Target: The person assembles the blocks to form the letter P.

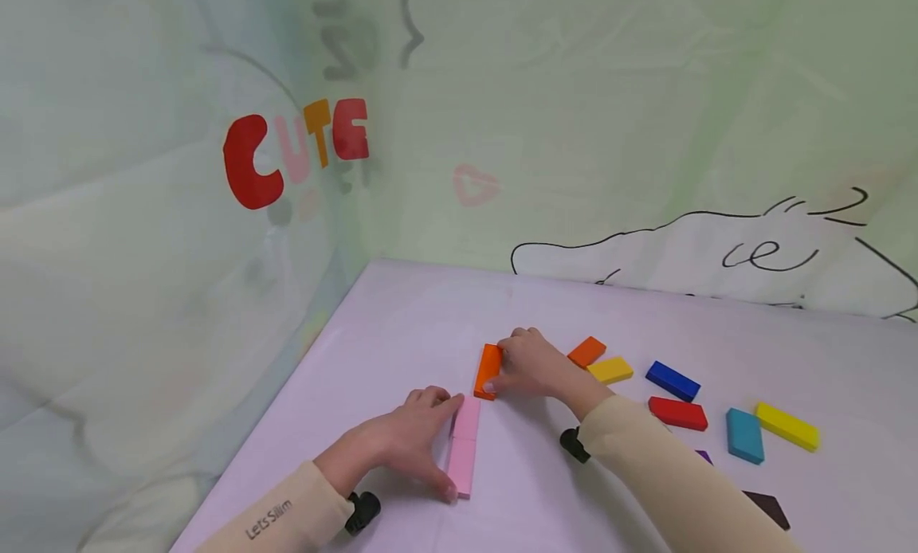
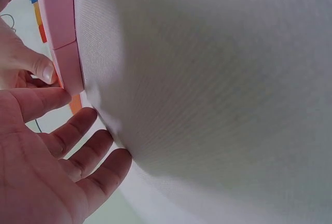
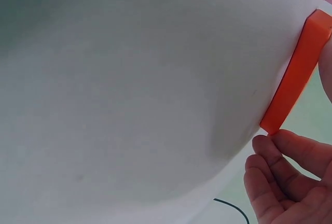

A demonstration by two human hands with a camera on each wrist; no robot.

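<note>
Two pink blocks lie end to end in one line on the table. My left hand spans them from the left, thumb at the near end and index finger at the far end. In the left wrist view that index finger touches the end of a pink block; the other fingers rest beside it on the surface. Just beyond the pink pair lies an orange block, slightly askew to their line. My right hand holds it by its two ends, the thumb at the near end. The right wrist view shows the orange block on edge.
Right of my right hand lie another orange block, a yellow-orange block, a blue block, a red block, a teal block and a yellow block. A dark block is partly behind my sleeve. Printed curtains border the table.
</note>
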